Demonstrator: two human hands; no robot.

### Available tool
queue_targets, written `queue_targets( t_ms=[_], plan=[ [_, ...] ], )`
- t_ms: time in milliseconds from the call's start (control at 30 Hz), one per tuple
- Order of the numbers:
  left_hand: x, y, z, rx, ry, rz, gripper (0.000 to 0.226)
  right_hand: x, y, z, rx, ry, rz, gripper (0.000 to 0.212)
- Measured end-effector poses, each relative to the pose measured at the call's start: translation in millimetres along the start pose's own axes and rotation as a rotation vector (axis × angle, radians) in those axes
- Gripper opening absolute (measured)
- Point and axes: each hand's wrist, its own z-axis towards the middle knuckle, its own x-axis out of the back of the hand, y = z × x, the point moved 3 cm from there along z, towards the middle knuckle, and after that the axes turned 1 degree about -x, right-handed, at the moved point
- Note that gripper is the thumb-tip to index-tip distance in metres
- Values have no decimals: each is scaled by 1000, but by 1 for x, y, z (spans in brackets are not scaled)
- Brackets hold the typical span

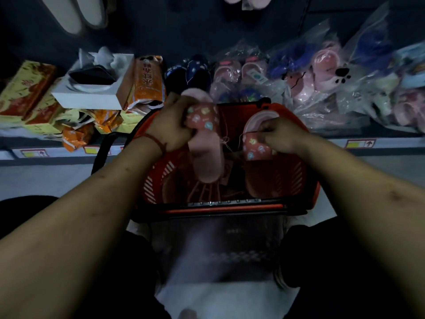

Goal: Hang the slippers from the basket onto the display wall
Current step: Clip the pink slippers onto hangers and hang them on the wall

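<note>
Curled tight, the left hand [170, 128] grips the first slipper [203, 143] by its patterned band, fingers and thumb wrapped round the toe end. It holds that slipper tilted above the red basket [153, 180], with the pink heel pointing down into it. The right hand [279, 134] pinches the second slipper [257, 149] at the edge of its matching band, where a thin cord [245, 134] runs off from the fingertips. That slipper is over the right half of the basket, toe towards the far rim; whether its heel rests on the bottom is hard to tell. Loose thread dangles between the two slippers. A red string [157, 140] circles the left wrist. Behind the basket runs a shelf [391, 143] with bagged slippers [322, 72] to the right, and orange packets [147, 81] and a white box [92, 96] to the left. On the dark display wall [184, 26] above hang a grey pair [78, 14] and a pink pair [243, 1] — both cut off by the top edge
</note>
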Motion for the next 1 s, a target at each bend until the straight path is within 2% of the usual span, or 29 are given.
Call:
queue_targets(
  t_ms=[67,133,233,333,433,533,633,733,800,900,1000],
  plan=[
    [25,5,-1,-38,65,-70,60,-6,-15,3,21,-3,89,10],
    [41,8,-3,-52,92,-112,63,-14,-35,7,52,0,178,12],
    [52,15,-7,-115,107,-96,65,-27,-64,4,38,-121,426,13],
    [52,23,-10,-180,86,-120,60,-41,-80,0,99,-176,411,23],
    [42,25,-10,-198,48,-155,55,-53,-82,-4,106,-220,506,15],
    [29,30,-9,-187,20,-198,53,-55,-72,-4,-34,-218,679,17],
    [9,35,-5,-147,-17,-207,53,-42,-47,3,-265,-27,744,17],
    [-16,38,2,-103,-71,-205,61,-29,-32,7,-331,17,936,28],
    [-34,40,6,-78,-136,-161,69,-22,-26,8,-299,-2,931,31],
    [-60,36,9,-49,-274,-121,75,-25,-16,3,-265,-55,786,29],
    [-78,25,2,-26,-458,-96,75,-41,-7,-7,-191,-209,631,40]
  ],
)
